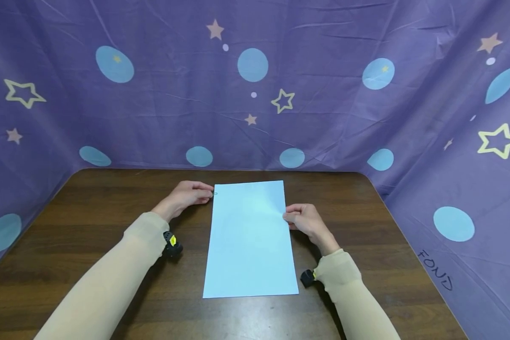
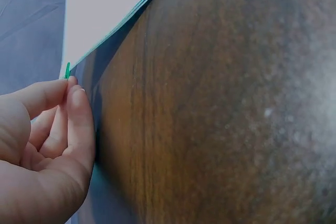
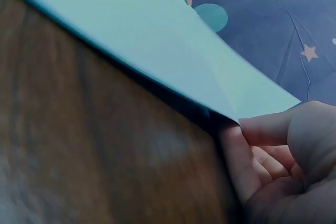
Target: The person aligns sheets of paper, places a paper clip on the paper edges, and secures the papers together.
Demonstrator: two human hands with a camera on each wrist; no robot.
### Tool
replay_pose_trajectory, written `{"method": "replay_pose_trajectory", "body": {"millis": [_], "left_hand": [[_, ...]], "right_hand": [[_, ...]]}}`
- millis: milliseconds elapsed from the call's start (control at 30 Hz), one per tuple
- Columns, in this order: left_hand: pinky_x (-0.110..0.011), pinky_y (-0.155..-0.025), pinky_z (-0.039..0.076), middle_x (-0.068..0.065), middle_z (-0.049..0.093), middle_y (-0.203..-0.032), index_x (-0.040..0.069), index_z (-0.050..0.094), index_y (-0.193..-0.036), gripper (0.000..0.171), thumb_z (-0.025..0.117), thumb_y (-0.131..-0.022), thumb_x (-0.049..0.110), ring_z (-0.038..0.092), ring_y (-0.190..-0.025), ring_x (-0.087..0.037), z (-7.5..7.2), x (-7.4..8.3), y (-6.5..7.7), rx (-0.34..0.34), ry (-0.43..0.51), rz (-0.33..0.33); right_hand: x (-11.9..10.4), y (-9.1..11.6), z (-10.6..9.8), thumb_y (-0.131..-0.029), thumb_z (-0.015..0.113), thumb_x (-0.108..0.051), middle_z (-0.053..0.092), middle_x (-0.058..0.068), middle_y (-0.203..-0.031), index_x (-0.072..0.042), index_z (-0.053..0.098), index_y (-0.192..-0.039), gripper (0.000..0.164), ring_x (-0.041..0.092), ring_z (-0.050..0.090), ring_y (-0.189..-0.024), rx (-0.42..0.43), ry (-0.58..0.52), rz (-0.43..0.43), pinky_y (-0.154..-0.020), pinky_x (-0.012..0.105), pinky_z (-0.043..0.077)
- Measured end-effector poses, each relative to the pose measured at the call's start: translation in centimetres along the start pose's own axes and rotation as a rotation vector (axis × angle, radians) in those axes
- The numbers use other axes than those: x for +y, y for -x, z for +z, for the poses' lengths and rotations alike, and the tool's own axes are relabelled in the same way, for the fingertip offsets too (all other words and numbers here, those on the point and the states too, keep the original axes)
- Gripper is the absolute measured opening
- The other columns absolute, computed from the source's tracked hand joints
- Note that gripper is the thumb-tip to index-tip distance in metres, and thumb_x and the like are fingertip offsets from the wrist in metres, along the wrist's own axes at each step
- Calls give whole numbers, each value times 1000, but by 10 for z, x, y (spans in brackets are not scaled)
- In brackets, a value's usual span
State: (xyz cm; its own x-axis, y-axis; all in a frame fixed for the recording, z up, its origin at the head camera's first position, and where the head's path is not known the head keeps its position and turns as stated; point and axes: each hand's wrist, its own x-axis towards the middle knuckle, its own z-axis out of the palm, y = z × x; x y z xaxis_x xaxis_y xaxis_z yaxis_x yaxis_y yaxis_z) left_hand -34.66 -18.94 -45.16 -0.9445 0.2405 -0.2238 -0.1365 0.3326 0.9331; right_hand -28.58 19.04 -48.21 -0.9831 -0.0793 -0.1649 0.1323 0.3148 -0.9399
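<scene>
A stack of pale blue paper sheets (image 1: pixel 251 241) lies lengthwise at the middle of the table, its layered edge showing in the left wrist view. My left hand (image 1: pixel 190 194) pinches a small green paper clip (image 2: pixel 67 70) between thumb and fingertips. The clip sits over the paper's left edge, just below the far left corner. On the opposite side my right hand (image 1: pixel 308 220) pinches the right edge of the paper, thumb on top and fingers underneath. That edge is lifted and bowed a little off the wood in the right wrist view.
The brown wooden table (image 1: pixel 89 226) has a purple curtain (image 1: pixel 161 71) with stars and dots around its back and sides. A black wrist camera (image 1: pixel 172 245) is on the left cuff, and another black camera (image 1: pixel 308 278) on the right cuff.
</scene>
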Motion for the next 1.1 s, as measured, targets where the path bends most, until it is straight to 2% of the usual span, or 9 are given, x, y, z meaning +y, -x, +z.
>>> {"method": "replay_pose_trajectory", "body": {"millis": [167,400,667,933,1033,1100], "left_hand": [[-29,-101,56,-25,60,-145,-6,61,-143,39,63,-108,10,64,-123,-26,-1,0,2,-19,2,15],[-28,-100,57,-23,64,-140,-7,63,-140,37,64,-107,10,66,-118,-21,-1,-3,-1,-24,13,36],[-34,-105,55,-25,63,-139,-8,63,-139,36,62,-108,10,65,-121,-25,-1,-6,-2,-42,-14,50],[-33,-103,56,-23,65,-136,-7,64,-138,34,61,-108,10,66,-120,-25,-3,-7,-3,-50,-27,60],[-34,-104,56,-21,65,-136,-5,65,-137,33,62,-108,10,66,-120,-26,-4,-8,-3,-52,-30,55],[-35,-104,56,-21,65,-136,-4,65,-137,33,63,-108,11,66,-121,-26,-4,-7,-3,-50,-35,54]], "right_hand": [[1,-2,0,-102,69,-9,75,14,-108,4,71,-123,25,19,69,-90,-2,-14,5,-84,34,63],[-7,-5,-7,-103,65,-16,68,17,-120,4,64,-133,35,22,68,-103,-82,10,15,-94,41,61],[-20,-23,-8,-106,62,-20,65,18,-126,4,58,-144,45,23,66,-99,-141,7,43,-94,40,60],[-27,-43,-7,-105,65,-22,66,17,-127,-1,63,-138,39,28,68,-105,-121,55,56,-93,41,61],[-26,-46,-7,-105,65,-20,68,15,-120,-1,65,-134,34,26,69,-101,-108,64,36,-92,41,61],[-24,-48,-8,-104,65,-16,67,13,-112,1,66,-124,26,24,67,-97,-94,54,24,-91,40,61]]}}
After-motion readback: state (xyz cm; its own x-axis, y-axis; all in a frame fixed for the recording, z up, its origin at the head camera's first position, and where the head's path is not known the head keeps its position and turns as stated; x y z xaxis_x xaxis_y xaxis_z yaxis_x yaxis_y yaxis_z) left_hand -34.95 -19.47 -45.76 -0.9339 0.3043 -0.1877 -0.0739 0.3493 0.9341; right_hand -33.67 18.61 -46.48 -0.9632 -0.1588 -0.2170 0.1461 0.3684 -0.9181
